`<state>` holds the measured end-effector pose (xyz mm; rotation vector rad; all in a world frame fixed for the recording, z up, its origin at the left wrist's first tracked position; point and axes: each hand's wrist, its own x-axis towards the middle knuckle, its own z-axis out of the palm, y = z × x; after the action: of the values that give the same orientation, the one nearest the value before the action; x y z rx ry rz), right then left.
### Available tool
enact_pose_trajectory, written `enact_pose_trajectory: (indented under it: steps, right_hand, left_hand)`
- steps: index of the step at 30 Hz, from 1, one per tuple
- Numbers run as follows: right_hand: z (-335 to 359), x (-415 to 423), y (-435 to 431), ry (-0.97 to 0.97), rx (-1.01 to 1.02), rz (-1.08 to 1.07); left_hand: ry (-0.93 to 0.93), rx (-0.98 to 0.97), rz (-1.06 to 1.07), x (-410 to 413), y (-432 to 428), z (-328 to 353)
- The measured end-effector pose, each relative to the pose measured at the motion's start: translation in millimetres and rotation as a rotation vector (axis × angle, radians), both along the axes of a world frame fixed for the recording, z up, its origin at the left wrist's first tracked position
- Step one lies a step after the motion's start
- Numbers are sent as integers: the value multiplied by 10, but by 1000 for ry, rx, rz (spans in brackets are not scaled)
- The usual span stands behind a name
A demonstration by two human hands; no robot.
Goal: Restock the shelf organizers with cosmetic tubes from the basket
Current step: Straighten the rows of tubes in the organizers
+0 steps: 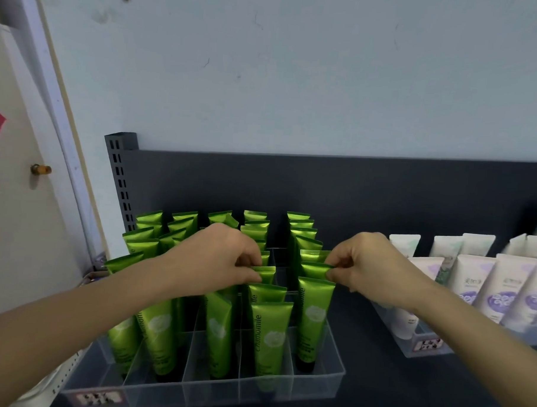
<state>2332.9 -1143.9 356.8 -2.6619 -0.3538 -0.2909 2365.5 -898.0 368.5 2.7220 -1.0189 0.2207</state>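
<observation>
Green tubes (271, 332) stand upright, crimped ends up, in rows inside a clear divided organizer (330, 381) on a dark shelf (373, 377). Some front tubes read "Chamomile" down the side.

Head view, the only one:
- Left hand (215, 259): fingers (251, 275) closed narrow, thumb and forefinger pinching the crimped top of one green tube (265, 274) in the fourth row from the left. That tube stands in the organizer, behind two more green tubes in the same row.
- Right hand (372, 266): fingers (331, 275) also pinched shut, on the top edge of another green tube (313, 270) in the rightmost row, with one tube in front of it and several behind.
- Between the two sets of fingers: a part-empty strip of the organizer.
- Left of the left fingers: three more rows of green tubes, partly hidden by the forearm.
- Right of the right fingers, apart from the green set: white tubes with purple print (500, 290) in a second clear organizer (421, 345).
- Behind the fingers: dark back panel (354, 191), pale wall (298, 66) above.
- Blurred label on the organizer's front left corner (98, 397).
</observation>
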Motion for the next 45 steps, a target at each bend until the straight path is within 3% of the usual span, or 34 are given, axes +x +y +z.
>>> enact_pose_trajectory:
  steps: [8,13,18,23,28,33,37,42,45]
  right_hand:
    - [-4,-88,-46,75,76,-68]
    - [5,-274,40,-208,167,-58]
    - [-171,-377,141,-85,32,20]
    - [-201,-391,108,-90,153,-65]
    - [-232,-435,67,-39,148,-80]
    - [-206,-398,-35,-42,155,-61]
    - [-112,-381,-51,-118,158,-34]
    - [10,-431,39,-464,48,25]
    - [2,-539,281,-339,48,242]
  left_hand:
    - [-150,-169,-104,-72,99,58]
    - [-128,-211,-308,-244,85,81]
    - [-71,-21,-289,-369,47,14]
    - [-111,-53,-269,-388,10,-62]
    - [-128,-138,-266,-345,37,-34]
    - [-38,41,-184,-413,-51,-13]
    - [-43,71,-159,-421,-72,-27]
    - [-10,17,-136,-428,-51,-23]
    - [-51,-38,-119,-426,-33,-3]
